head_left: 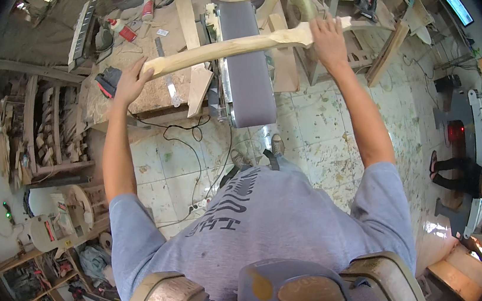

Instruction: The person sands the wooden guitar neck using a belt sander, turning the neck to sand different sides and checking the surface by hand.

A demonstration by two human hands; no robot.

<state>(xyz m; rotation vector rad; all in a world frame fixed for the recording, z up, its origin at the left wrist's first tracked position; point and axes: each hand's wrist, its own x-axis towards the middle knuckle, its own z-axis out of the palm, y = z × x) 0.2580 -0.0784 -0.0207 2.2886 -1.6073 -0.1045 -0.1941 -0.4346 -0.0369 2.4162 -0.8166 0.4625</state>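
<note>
The left hand (134, 83) has its grip closed around one end of a long carved wooden piece (223, 49); the right hand (328, 40), grip equally closed, holds nearer the other. The piece spans the sanding belt (251, 89) by the counter's (119, 56) right edge; contact is unclear.

Place: this is looking like a woodworking workshop.
Sander: a broad grey-brown sanding belt (251, 83) is standing at the far middle.
Workpiece: a shaped pale wooden piece (216, 51) is stretching crosswise over that belt.
Bench: at far left, a dusty workbench (145, 101) is carrying loose boards (198, 89) and a red bottle (125, 31).
Wood store: at left, a rack (39, 71) is holding many wood offcuts (1, 141).
Floor: pale tiles (327, 124) are showing scattered debris, and cables (198, 153) are trailing across them.
Right side: another person (467, 176) is standing beside a long grey unit (462, 113).
</note>
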